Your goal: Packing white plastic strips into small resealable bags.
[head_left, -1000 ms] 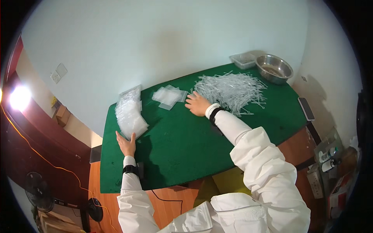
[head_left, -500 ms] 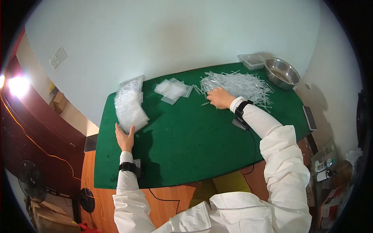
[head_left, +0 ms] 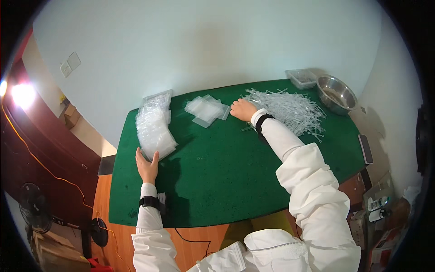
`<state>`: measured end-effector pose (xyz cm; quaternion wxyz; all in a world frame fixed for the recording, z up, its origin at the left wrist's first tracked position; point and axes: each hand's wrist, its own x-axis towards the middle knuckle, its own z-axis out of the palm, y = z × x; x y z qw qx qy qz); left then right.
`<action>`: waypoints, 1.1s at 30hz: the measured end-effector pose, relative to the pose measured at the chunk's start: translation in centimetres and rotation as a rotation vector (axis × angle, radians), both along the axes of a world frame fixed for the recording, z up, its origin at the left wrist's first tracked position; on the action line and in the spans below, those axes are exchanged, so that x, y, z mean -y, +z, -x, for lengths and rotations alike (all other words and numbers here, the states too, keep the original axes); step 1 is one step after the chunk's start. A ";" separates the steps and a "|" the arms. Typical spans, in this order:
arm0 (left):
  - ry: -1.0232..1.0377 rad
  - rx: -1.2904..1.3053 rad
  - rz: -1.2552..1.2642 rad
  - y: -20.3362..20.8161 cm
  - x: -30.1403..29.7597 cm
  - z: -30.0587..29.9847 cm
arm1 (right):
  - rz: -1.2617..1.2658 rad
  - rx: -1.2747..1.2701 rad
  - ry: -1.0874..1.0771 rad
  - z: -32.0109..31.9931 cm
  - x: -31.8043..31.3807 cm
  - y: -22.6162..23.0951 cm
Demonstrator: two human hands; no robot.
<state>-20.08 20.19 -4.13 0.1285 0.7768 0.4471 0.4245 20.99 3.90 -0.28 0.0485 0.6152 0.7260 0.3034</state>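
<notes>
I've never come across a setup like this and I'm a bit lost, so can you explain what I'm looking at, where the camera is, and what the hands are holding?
There's no machine here, just a person's two bare hands. The view looks down from a wide fisheye camera worn on their head, the left of a pair, so straight edges bend near the rim.

On the green table lie a fanned row of clear bags, a smaller pile of bags and a heap of thin clear sticks. Toward the back right are a clear tub and a metal bowl.

The left hand is open at the near end of the row. The right hand is at the heap's left edge; its fingertips are unclear, so I can't tell whether it holds anything.
</notes>
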 end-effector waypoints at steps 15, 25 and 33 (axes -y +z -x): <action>0.031 0.093 0.077 0.5 0.2 -0.4 | 0.177 -0.093 -0.222 -3.3 7.7 2.3; 0.050 0.201 -0.061 0.5 -0.4 -0.2 | 0.051 -0.164 -0.217 -4.5 13.1 3.4; -0.099 0.083 -0.454 4.0 4.4 -3.9 | 0.129 -0.489 -0.432 -3.6 16.9 5.7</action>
